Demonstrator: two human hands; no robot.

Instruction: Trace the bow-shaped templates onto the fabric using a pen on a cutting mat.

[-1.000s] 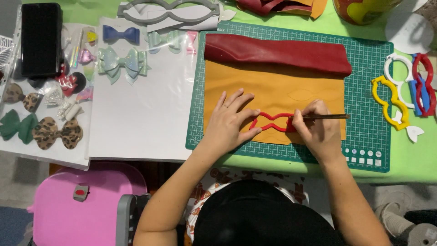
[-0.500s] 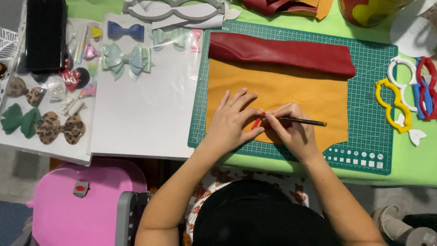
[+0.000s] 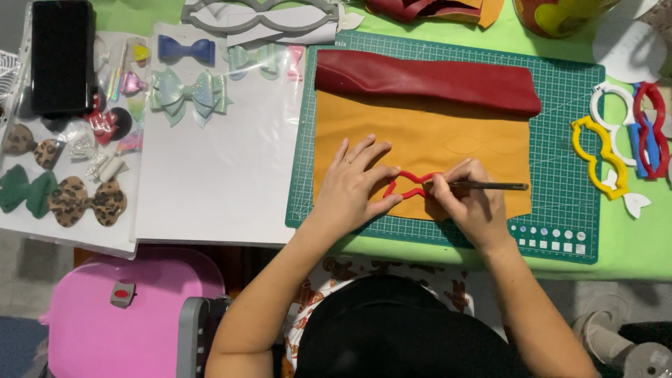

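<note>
Hands met over the middle of the green cutting mat (image 3: 560, 126) as I watched from the head camera. My left hand (image 3: 353, 185) lay flat with fingers spread wide, pressing down on a red bow-shaped template (image 3: 406, 183) so that it sat flat on a sheet of mustard-yellow material (image 3: 420, 133). My right hand (image 3: 472, 199) was curled into a narrow writing grip around a thin dark pen (image 3: 493, 186), whose tip touched the template's right end while its shaft pointed off to the right. A faint traced bow outline showed on the yellow sheet above the right hand. Along the sheet's far edge, touching it, lay a long folded strip of dark red material (image 3: 427, 82).

To the right of the mat, on the lime-green counter (image 3: 630, 245), sat more bow templates side by side: a yellow one (image 3: 595, 155), then white, blue and red ones (image 3: 654, 129). Left of the mat lay a white sheet (image 3: 217, 182) carrying finished bows: a blue bow (image 3: 185, 49) and a pale mint bow (image 3: 187, 94). Further left were leopard-print bows (image 3: 87, 201), a dark green bow (image 3: 24, 189) and a black phone (image 3: 63, 56). A grey template (image 3: 259, 14) lay at the top edge. A pink seat (image 3: 133, 315) showed below the counter.
</note>
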